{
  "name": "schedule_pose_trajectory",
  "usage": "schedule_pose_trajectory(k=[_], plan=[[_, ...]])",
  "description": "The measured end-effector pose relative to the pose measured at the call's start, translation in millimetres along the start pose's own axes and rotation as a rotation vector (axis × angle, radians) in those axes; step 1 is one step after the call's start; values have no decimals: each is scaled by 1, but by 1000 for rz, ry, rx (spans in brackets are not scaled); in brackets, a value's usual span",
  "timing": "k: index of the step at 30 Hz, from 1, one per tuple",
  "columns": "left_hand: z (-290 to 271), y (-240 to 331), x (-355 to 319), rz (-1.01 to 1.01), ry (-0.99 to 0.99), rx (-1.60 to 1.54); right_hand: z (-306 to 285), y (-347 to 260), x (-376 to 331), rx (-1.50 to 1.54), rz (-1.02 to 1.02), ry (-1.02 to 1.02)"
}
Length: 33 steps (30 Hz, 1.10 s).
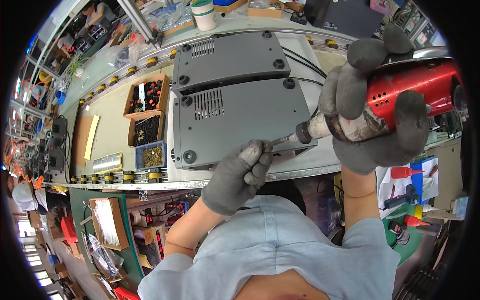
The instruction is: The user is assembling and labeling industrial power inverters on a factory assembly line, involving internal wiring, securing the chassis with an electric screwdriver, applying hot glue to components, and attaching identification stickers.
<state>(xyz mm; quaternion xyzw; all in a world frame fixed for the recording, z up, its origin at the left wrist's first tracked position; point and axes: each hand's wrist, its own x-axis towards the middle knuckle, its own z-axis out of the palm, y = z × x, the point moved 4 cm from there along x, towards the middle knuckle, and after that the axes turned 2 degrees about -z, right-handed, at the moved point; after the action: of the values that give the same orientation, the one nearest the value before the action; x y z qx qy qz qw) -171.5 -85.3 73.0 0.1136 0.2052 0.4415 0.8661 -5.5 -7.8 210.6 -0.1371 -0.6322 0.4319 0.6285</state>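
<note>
My right hand, in a dark grey glove, is wrapped round a red power screwdriver at the right, its bit directed left. The gloved left hand is closed at the bit's tip, fingers pinched together; whatever small part sits between them is hidden. Just beyond the left hand lies a grey metal case with vent slots and black round feet facing up. A second, matching case lies behind it.
Left of the cases stand an open box of black and orange parts, a box of black screws and a blue bin of brass-coloured screws. A metallic tape roll lies nearby. Black cables run behind; a cup stands farther back.
</note>
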Motion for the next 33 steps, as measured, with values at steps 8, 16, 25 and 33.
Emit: schedule_pose_trajectory(k=[8,16,25,33], plan=[[16,33,0,46,131,656,-21,6,11,-196,-15,99],[-6,130,3,420,389,1346,-18,41,19,-220,64,202],[-32,140,20,516,385,1572,12,43,33,-465,142,121],[-32,136,16,601,413,1519,14,49,27,-414,191,96]])
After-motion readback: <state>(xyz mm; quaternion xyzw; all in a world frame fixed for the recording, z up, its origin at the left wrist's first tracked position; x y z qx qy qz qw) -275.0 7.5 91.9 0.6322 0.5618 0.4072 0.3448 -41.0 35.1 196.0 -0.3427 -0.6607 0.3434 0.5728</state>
